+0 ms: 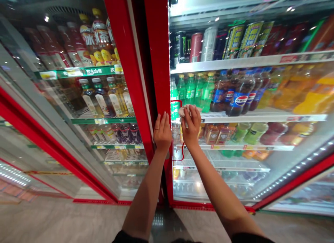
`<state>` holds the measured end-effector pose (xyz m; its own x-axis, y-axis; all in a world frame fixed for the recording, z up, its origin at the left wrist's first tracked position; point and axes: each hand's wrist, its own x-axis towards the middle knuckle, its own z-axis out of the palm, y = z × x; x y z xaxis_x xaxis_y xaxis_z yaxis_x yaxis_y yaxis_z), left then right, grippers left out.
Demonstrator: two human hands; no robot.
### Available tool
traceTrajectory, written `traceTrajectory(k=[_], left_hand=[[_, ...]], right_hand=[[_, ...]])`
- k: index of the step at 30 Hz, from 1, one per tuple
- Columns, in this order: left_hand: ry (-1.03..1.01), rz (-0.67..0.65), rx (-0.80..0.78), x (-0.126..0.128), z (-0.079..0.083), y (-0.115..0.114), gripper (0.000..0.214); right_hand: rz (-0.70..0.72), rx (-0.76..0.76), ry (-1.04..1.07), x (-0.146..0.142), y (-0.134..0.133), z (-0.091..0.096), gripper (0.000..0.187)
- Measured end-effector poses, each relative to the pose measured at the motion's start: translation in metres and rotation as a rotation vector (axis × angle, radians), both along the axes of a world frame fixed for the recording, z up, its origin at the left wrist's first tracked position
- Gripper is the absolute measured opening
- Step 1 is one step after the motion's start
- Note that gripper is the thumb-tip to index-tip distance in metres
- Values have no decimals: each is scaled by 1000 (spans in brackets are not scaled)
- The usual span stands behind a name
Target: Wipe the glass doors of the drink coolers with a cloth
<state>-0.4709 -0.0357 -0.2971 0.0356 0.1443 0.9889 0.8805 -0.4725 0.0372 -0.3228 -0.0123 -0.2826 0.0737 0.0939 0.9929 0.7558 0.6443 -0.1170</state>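
My left hand lies flat with fingers stretched out against the red door frame between two drinks fridges. My right hand is closed on a crumpled whitish cloth and presses it on the glass door of the right fridge, beside the red loop handle. Behind the glass at that height stand green soda bottles and dark cola bottles.
The left fridge's glass door shows tea bottles on green-edged shelves. Cans fill the right fridge's upper shelf, orange drinks sit further right, and lower shelves hold small bottles. A pale tiled floor lies below.
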Motion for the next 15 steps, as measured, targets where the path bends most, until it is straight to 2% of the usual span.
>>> traceTrajectory(k=[4, 9, 12, 15], left_hand=[[6, -3, -33, -2, -2, 0, 64], [-1, -13, -71, -2, -2, -2, 63], [-2, -7, -55, -1, -1, -3, 63], [0, 4, -40, -1, -1, -3, 62]], right_hand=[[55, -47, -109, -13, 5, 9, 58], [89, -13, -255, 2, -8, -11, 59], [54, 29, -181, 10, -10, -13, 64], [47, 38, -93, 2, -5, 0, 67]])
